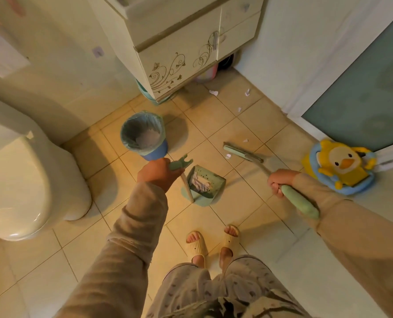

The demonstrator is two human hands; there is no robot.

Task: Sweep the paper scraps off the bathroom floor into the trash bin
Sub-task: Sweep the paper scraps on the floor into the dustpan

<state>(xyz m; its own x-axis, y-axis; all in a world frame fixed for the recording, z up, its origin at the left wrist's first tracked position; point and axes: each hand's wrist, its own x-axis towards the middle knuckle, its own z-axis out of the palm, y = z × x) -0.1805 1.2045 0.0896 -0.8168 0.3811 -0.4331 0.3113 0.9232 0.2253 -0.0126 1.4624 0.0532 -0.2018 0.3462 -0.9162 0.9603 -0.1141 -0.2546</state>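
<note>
Paper scraps (213, 92) lie scattered on the tan tiled bathroom floor (248, 210), most of them toward the far right corner where the cabinet (179, 53) meets the white wall: one just below the cabinet's edge, another (247, 92) close to the wall, a smaller one (239, 109) nearer, one (245, 140) just beyond the broom head, and one (228, 156) touching its near side. More torn paper sits inside the green dustpan (203, 185), which rests on the floor ahead of the slippered feet with its open mouth turned toward the upper right. The left hand (155, 174) has its fingers wrapped around the top of the dustpan's upright handle. The right hand (279, 181) holds the broom (242, 153) with fingers curled tight around the pale green grip; the shaft runs from that hand up and left to the head, whose long axis lies slantwise from upper left to lower right. The trash bin (142, 136), blue with a thin liner and some paper already in it, stands just beyond the left hand, between the toilet (19, 180) on the left and the dustpan. A yellow and blue duck-shaped child's seat (342, 165) lies against the frosted glass door (363, 88) at the right, near the right hand. A teal basin edge shows under the cabinet.
</note>
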